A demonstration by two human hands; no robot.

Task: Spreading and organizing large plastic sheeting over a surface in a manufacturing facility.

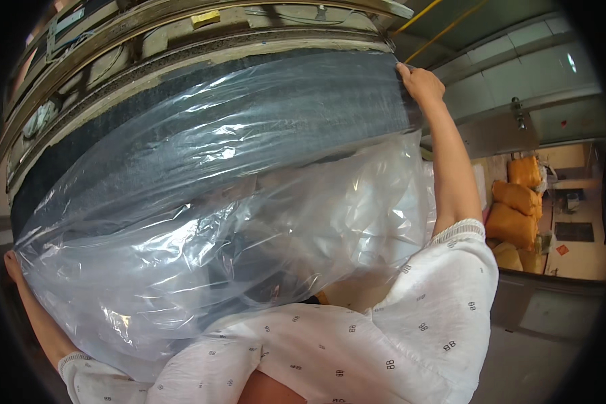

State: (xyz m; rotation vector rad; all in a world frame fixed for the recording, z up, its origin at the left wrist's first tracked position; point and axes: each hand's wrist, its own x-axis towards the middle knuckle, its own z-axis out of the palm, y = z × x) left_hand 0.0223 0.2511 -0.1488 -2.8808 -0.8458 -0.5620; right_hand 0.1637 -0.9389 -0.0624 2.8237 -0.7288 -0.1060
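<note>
A wide sheet of clear plastic film [182, 236] stretches between my two hands, shiny and creased, with its near part hanging in folds in front of me. At the far left my left hand [12, 265] is closed on the film's gathered corner. My right hand [424, 85] pinches the opposite far corner, up by the right end of a dark flat surface [81, 158]. Much of that dark surface lies under the film and shows through it. Both arms are spread wide.
Behind the dark surface runs a machine frame with long rails [114, 30] and a small yellow block [205, 19]. Yellow cords [417, 19] hang at the upper right. Orange sacks [515, 209] are stacked on the right, beyond a metal panel [552, 323].
</note>
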